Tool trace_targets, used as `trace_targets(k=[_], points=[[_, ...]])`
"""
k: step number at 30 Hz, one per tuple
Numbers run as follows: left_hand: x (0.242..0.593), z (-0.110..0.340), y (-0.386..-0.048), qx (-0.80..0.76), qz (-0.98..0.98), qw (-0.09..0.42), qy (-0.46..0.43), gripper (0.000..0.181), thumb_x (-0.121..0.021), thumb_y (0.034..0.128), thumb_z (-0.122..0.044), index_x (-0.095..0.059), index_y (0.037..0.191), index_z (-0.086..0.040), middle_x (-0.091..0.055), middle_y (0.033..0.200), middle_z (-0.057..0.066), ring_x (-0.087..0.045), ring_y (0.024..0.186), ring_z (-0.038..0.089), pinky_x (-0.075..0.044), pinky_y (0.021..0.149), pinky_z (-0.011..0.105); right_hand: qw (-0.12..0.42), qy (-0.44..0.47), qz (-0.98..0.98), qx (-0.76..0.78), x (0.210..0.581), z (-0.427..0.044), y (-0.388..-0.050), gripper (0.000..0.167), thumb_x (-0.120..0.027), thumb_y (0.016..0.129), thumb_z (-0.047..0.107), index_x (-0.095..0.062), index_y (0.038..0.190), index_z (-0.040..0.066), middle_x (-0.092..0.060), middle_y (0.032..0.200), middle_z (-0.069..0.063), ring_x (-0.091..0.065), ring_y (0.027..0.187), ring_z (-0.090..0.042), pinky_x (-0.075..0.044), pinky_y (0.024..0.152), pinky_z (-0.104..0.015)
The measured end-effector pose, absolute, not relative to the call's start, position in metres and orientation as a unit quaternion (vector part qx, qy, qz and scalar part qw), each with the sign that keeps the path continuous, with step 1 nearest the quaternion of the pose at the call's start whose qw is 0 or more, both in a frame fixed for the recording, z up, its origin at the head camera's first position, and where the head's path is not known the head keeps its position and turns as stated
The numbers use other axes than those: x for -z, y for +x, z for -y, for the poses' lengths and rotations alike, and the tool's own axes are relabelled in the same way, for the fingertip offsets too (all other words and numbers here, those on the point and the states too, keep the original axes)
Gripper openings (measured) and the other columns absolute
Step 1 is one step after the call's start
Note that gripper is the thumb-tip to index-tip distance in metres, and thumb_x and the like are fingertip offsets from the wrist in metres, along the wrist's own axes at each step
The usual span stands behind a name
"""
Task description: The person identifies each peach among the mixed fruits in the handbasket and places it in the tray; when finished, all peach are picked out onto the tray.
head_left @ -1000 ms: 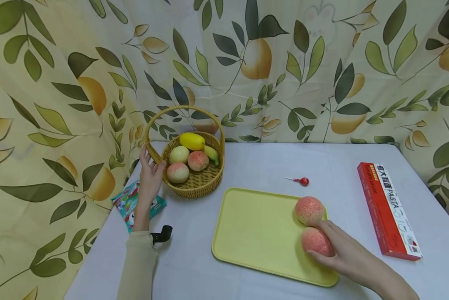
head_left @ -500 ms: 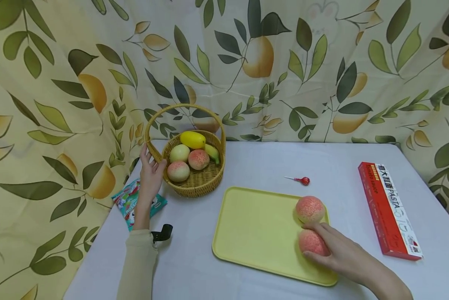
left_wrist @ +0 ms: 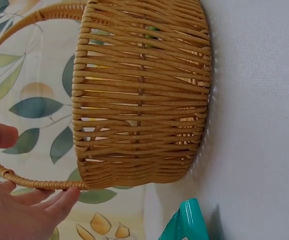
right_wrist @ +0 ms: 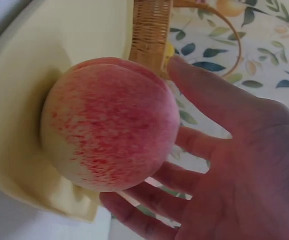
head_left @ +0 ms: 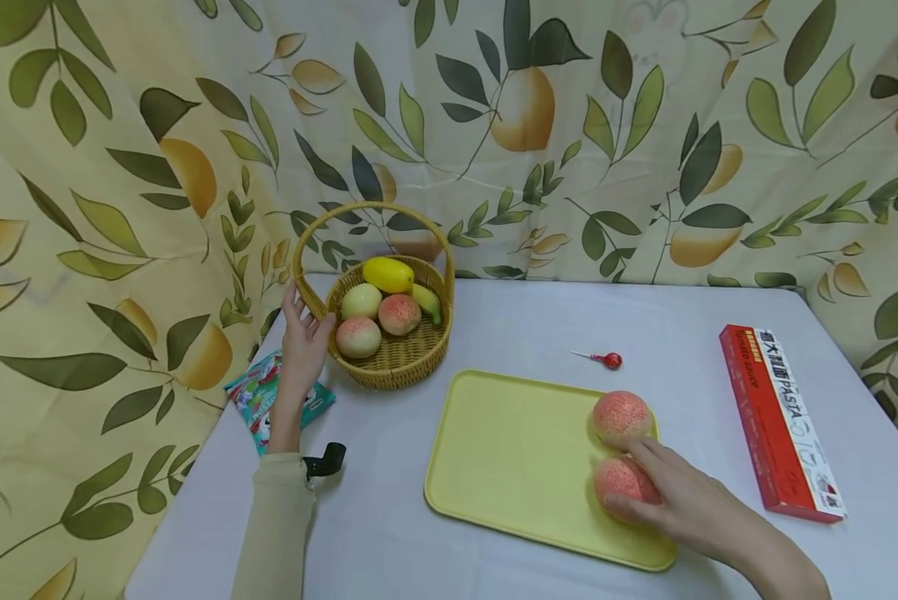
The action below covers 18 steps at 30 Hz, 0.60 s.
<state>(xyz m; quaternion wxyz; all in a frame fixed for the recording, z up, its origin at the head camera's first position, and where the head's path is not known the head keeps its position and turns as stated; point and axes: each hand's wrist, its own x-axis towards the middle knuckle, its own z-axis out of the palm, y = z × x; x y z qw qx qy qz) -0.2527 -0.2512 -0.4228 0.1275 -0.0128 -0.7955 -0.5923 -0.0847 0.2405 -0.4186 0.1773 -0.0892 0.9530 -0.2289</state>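
My left hand [head_left: 304, 340] is at the wicker basket [head_left: 400, 379] at back left, its fingers and thumb about the lower side of the handle. In the left wrist view, fingertips meet the handle [left_wrist: 39, 184] by the rim. Inside the basket lie a yellow fruit [head_left: 387, 274], a banana [head_left: 426, 304], a pale round fruit [head_left: 362, 301] and two peaches. On the yellow tray [head_left: 509, 458], my right hand [head_left: 692, 500] is spread loosely around a peach [right_wrist: 109, 125], thumb and fingers outstretched. A second peach [head_left: 621, 418] lies just behind it on the tray.
A lollipop [head_left: 610, 361] lies behind the tray. A red pasta box [head_left: 781, 423] is at the right. A teal snack bag [head_left: 316, 406] lies partly under my left forearm. A patterned curtain [head_left: 524, 192] hangs behind the table.
The peach at my right hand has shifted slightly left on the tray, and that hand has followed it. The left hand stays at the basket handle. The head view has tilted a little.
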Motion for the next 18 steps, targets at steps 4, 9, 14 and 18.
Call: trace_targets(k=[4, 9, 14, 18], points=[[0.422, 0.251, -0.252, 0.593, 0.795, 0.127, -0.013, 0.082, -0.054, 0.1064, -0.026, 0.004, 0.165, -0.034, -0.011, 0.173, 0.015, -0.029, 0.156, 0.038, -0.031, 0.126, 0.054, 0.138, -0.115, -0.957, 0.230, 0.410, -0.236, -0.086, 0.076, -0.066, 0.089, 0.067, -0.050, 0.149, 0.023, -0.054, 0.148, -0.012, -0.055, 0.126, -0.035, -0.054, 0.095, -0.063], [0.420, 0.250, -0.255, 0.595, 0.793, 0.125, -0.018, 0.084, -0.054, 0.1065, -0.025, 0.005, 0.165, -0.032, -0.009, 0.173, 0.014, -0.028, 0.157, 0.038, -0.031, 0.126, 0.054, 0.066, -0.183, -0.954, 0.229, 0.396, -0.219, -0.097, 0.056, -0.071, 0.092, 0.054, -0.057, 0.140, 0.029, -0.062, 0.136, 0.001, -0.060, 0.116, -0.022, -0.056, 0.092, -0.052], [0.419, 0.250, -0.256, 0.593, 0.795, 0.130, -0.012, 0.084, -0.054, 0.1063, -0.024, 0.005, 0.165, -0.033, -0.009, 0.173, 0.015, -0.028, 0.156, 0.037, -0.033, 0.125, 0.054, 0.043, -0.255, -0.941, 0.219, 0.386, -0.199, -0.126, 0.055, -0.070, 0.096, 0.046, -0.055, 0.145, 0.025, -0.061, 0.141, 0.000, -0.059, 0.128, -0.024, -0.055, 0.101, -0.053], [0.421, 0.250, -0.252, 0.594, 0.795, 0.122, -0.008, 0.084, -0.054, 0.1064, -0.026, 0.006, 0.165, -0.033, -0.008, 0.173, 0.016, -0.027, 0.157, 0.038, -0.031, 0.126, 0.055, 0.046, -0.281, -0.936, 0.209, 0.382, -0.187, -0.144, 0.061, -0.068, 0.096, 0.049, -0.052, 0.149, 0.025, -0.059, 0.146, 0.000, -0.057, 0.134, -0.026, -0.053, 0.104, -0.056]])
